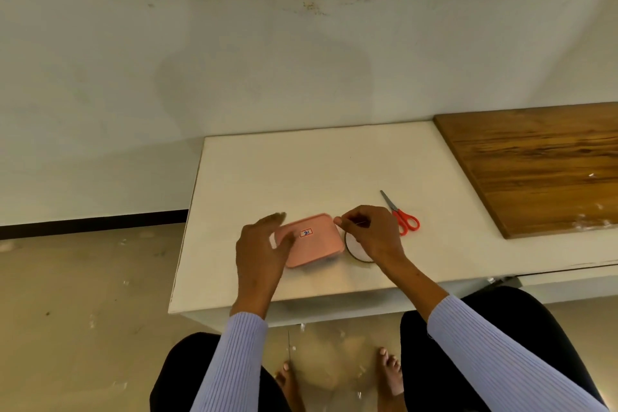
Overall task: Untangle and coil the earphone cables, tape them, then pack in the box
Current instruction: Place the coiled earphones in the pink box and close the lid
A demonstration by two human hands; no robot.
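Pink plastic box (309, 240), lid on, light and rigid, sits between the hands: left hand (259, 249) open at its edge, right hand (369, 232) pinching thin limp cable (359, 223) above tape roll (356, 252).

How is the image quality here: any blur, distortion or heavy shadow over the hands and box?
Head view: left hand is motion-blurred at its fingertips; right hand is sharper. The wide lens bends the white table edges. Soft, even light, with a faint shadow on the wall and no glare on the pink box.

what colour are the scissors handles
Red-orange, on the scissors right of the right hand; clear in the head view.
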